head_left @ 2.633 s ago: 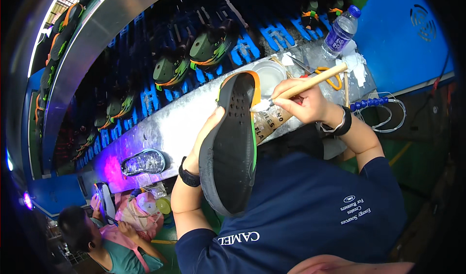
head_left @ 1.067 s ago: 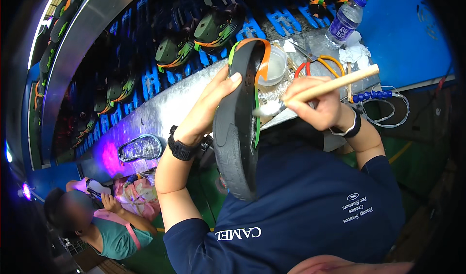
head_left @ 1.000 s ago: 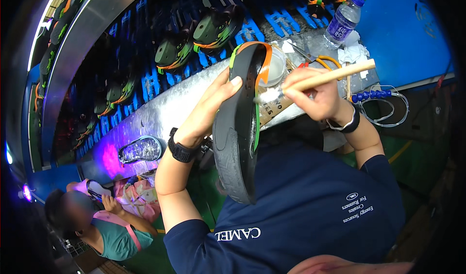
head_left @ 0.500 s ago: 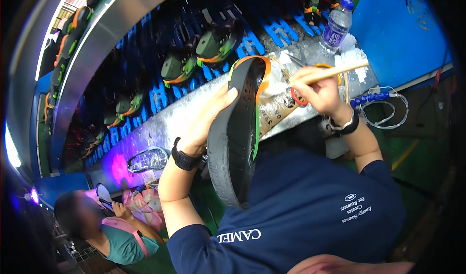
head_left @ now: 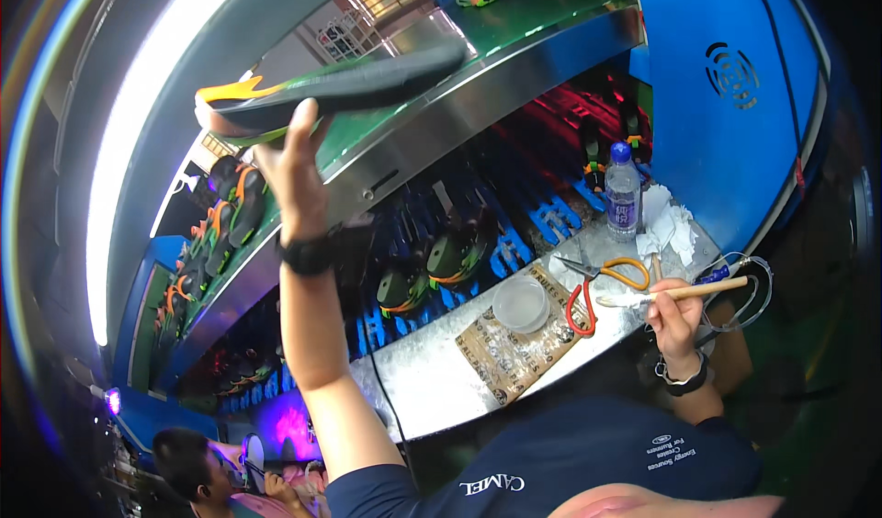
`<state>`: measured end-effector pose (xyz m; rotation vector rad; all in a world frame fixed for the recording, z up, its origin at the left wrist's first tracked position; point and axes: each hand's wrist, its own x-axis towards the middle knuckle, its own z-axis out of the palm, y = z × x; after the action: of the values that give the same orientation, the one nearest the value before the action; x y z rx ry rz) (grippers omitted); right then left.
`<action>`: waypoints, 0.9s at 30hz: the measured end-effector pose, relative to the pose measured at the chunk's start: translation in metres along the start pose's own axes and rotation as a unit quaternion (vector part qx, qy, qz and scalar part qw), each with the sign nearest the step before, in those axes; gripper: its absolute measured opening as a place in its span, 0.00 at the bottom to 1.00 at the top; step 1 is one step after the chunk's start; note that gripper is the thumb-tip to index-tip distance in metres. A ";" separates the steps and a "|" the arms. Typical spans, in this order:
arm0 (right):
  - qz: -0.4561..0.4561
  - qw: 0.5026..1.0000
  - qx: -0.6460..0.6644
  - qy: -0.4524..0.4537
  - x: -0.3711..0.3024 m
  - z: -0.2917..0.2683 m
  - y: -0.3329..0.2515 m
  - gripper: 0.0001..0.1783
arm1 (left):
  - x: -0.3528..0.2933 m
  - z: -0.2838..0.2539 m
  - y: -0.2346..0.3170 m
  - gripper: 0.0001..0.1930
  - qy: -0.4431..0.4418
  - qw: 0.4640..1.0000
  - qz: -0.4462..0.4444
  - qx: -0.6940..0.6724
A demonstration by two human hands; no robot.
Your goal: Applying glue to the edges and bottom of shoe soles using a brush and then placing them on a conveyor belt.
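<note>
My left hand (head_left: 296, 183) is raised at the upper left, its fingers closed on a black shoe sole (head_left: 386, 79) with orange and green edges. The sole lies nearly level over the green upper belt (head_left: 342, 158); whether it touches the belt, I cannot tell. Low on the right, my right hand (head_left: 678, 323) grips a wooden-handled brush (head_left: 717, 287) whose white-coated tip points left above the metal bench. Beside that tip lie scissors (head_left: 588, 284) with one red and one orange handle loop. A clear round bowl (head_left: 521, 303) sits on brown printed paper (head_left: 487, 360) farther left.
A water bottle (head_left: 623, 201) and crumpled white tissue (head_left: 675, 233) stand by the blue machine wall (head_left: 726, 151). Shoe parts (head_left: 455, 256) rest on blue supports under the upper belt's metal edge. More line the belt at left. Another person (head_left: 184, 463) works at lower left.
My left hand has lifted the sole from in front of me up and left to the upper belt. The brush in my right hand has dropped away, lower and to the right.
</note>
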<state>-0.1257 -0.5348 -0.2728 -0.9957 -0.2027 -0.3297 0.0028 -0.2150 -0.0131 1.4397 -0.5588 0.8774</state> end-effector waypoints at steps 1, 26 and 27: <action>-0.006 1.000 0.004 0.002 0.000 -0.002 -0.001 0.08 | 0.011 0.010 -0.017 0.21 -0.001 1.000 0.027 0.012; 0.013 0.987 -0.074 0.142 0.031 -0.056 0.007 0.06 | 0.200 0.131 -0.159 0.41 -0.224 0.748 -0.189 0.595; 0.005 0.987 -0.068 0.145 0.035 -0.059 0.009 0.06 | 0.213 0.135 -0.176 0.39 -0.227 0.708 -0.196 0.639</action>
<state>-0.0888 -0.5868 -0.3002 -1.0699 0.0914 -0.4791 0.2908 -0.2952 0.0608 2.9680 0.1580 0.4851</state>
